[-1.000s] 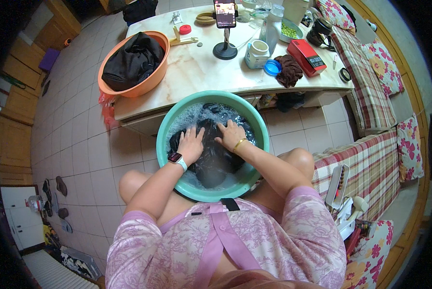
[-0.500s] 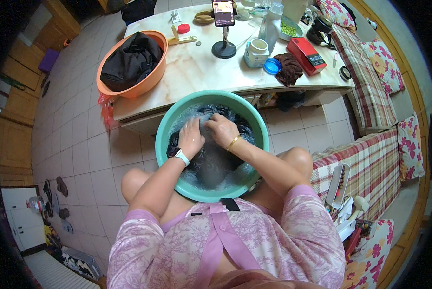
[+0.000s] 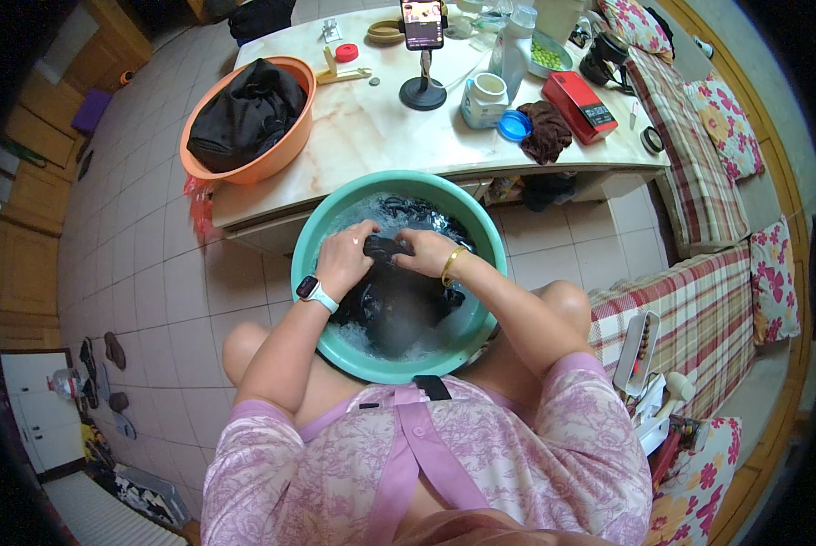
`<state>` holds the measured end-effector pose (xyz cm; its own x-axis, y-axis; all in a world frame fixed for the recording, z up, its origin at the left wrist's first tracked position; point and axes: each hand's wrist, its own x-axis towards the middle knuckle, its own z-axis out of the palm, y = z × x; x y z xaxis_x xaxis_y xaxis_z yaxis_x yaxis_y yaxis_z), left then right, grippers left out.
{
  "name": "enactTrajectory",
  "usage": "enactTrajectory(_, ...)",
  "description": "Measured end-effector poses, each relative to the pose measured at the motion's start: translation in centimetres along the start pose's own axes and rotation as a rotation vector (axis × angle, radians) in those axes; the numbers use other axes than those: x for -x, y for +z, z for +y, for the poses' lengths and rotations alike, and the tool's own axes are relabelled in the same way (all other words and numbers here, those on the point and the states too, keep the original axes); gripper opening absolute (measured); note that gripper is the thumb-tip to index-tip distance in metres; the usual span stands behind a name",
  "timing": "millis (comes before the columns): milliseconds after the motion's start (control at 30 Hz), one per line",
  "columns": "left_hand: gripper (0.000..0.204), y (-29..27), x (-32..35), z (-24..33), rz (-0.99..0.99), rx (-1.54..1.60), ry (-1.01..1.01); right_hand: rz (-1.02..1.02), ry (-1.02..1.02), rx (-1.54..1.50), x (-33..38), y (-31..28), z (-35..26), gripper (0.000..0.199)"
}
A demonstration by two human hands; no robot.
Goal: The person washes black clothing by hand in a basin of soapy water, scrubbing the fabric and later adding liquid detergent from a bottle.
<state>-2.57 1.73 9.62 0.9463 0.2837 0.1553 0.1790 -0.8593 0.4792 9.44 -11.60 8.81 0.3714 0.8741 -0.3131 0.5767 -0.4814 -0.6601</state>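
A green basin (image 3: 310,273) of sudsy water stands before me between my knees. Dark wet cloth (image 3: 382,305) lies soaking in it, partly under cloudy water. My left hand (image 3: 344,255), with a watch on its wrist, is closed on a bunched fold of the dark cloth (image 3: 386,248). From the other side my right hand (image 3: 426,250), with a gold bangle at the wrist, grips the same fold. The two hands are a short way apart, just above the water. What kind of garment it is, I cannot tell.
An orange basin (image 3: 309,109) with black cloth (image 3: 244,118) stands at the marble table's left end. On the table (image 3: 362,136) are a phone on a stand (image 3: 423,55), an open white tub (image 3: 485,98), its blue lid (image 3: 514,125), a brown rag (image 3: 546,132) and a red box (image 3: 579,105).
My hands have drawn slightly apart, the left one moving left. A fold of dark cloth now shows raised between them, where before the hands were close together over the suds.
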Motion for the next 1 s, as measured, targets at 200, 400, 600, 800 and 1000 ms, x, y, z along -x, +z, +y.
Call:
enactTrajectory(200,0.027,-0.9,-0.2,-0.8,0.168,-0.103,0.149,0.198,-0.083,0.117,1.1,-2.6,-0.7,0.038)
enactTrajectory(400,0.033,-2.3,-0.5,-1.4,-0.133,0.250,-0.022,0.313,-0.032,0.069,0.7,-3.9,1.0,0.028)
enactTrajectory(600,0.029,1.2,-0.7,-2.6,0.008,0.201,-0.195,0.484,0.039,0.078,-1.4,-1.1,2.8,0.032)
enactTrajectory(800,0.029,4.9,0.8,-2.7,-0.036,-0.123,0.018,0.378,-0.031,0.169,-1.9,2.5,4.4,0.039)
enactTrajectory(1000,0.024,7.0,0.8,-3.8,-0.162,-0.216,-0.125,0.338,0.010,0.358,-2.2,4.1,4.5,0.030)
